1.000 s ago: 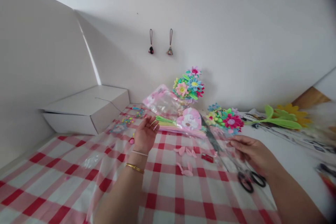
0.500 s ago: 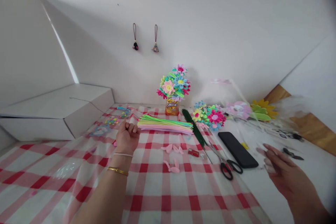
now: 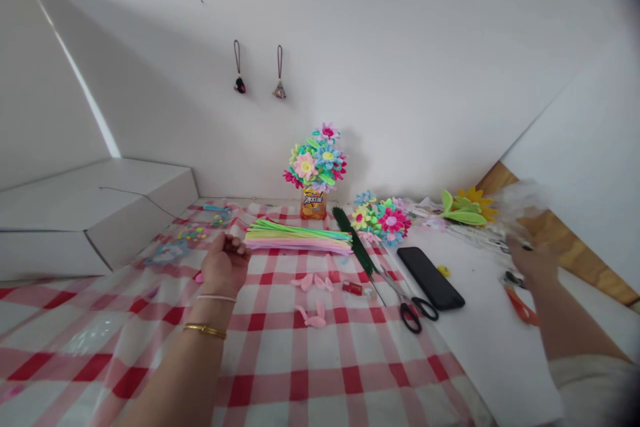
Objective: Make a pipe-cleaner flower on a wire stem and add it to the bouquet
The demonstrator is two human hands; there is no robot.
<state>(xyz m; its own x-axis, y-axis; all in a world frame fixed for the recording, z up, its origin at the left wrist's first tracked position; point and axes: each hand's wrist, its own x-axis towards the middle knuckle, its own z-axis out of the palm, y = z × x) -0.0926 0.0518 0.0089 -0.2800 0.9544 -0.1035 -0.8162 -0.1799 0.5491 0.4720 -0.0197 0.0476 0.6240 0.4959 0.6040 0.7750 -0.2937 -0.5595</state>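
My left hand [image 3: 227, 265] hovers over the checked cloth beside a bundle of pastel pipe cleaners [image 3: 299, 235]. Its fingers are curled in, and nothing shows in them. Out at the right, my right hand [image 3: 535, 263] reaches toward a crumpled clear plastic bag [image 3: 525, 203]; motion smears its fingers, so a hold on anything cannot be made out. Just below that hand lies an orange-handled tool [image 3: 521, 305]. A yellow fuzzy flower with green leaves [image 3: 467, 207] rests left of the bag. Pink bent pipe-cleaner pieces [image 3: 313, 282] lie on the cloth.
Black-handled scissors [image 3: 411, 313], a black phone [image 3: 430, 277] and dark green stems [image 3: 355, 240] lie right of centre. A flower bouquet [image 3: 320, 160] stands in an orange container [image 3: 313, 205] by the wall. Loose flowers [image 3: 383, 219] lie beside it. A white box [image 3: 145, 213] sits left.
My right hand has swung farther back, toward the plastic bag. A blurred, see-through shape with pink at its top, near the right flowers, is gone. The view has turned slightly right.
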